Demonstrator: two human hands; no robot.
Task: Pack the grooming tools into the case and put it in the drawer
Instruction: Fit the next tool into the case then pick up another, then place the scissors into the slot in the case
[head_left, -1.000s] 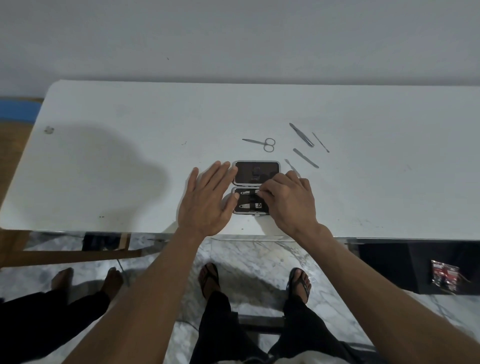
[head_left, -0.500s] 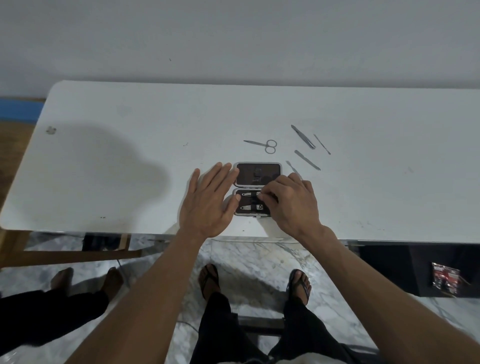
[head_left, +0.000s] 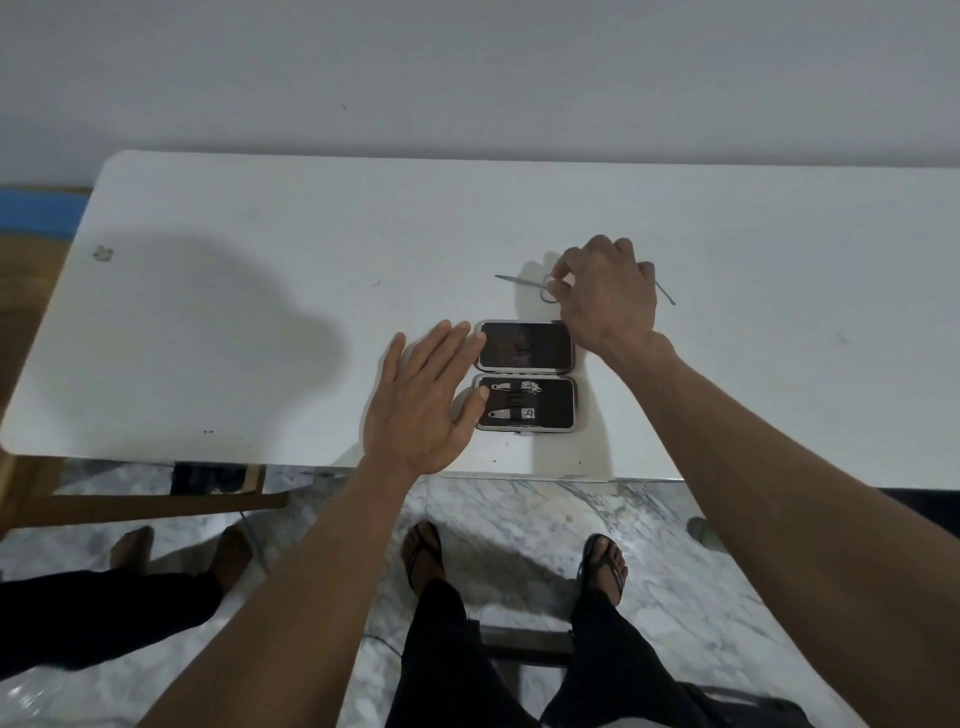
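Note:
A small case (head_left: 524, 375) lies open near the front edge of the white table (head_left: 260, 322). Its near half holds two metal clippers (head_left: 517, 400) in dark lining; its far half is bare. My left hand (head_left: 421, 402) lies flat and open, fingertips touching the case's left edge. Beyond the case, my right hand (head_left: 605, 293) pinches the ring handles of the small scissors (head_left: 519, 280), whose blades point left on the table. A thin metal tool (head_left: 666, 293) sticks out to the right from behind that hand; other tools are hidden under it.
A wall runs behind the table. Below the front edge are a marble floor, my sandalled feet and another person's bare feet (head_left: 182, 551) at the left. A small mark (head_left: 102, 253) sits on the table's far left.
My right hand left the clippers in the near half of the case and reached back over the case to the scissors, closing its fingers on the handles. The left hand stayed put.

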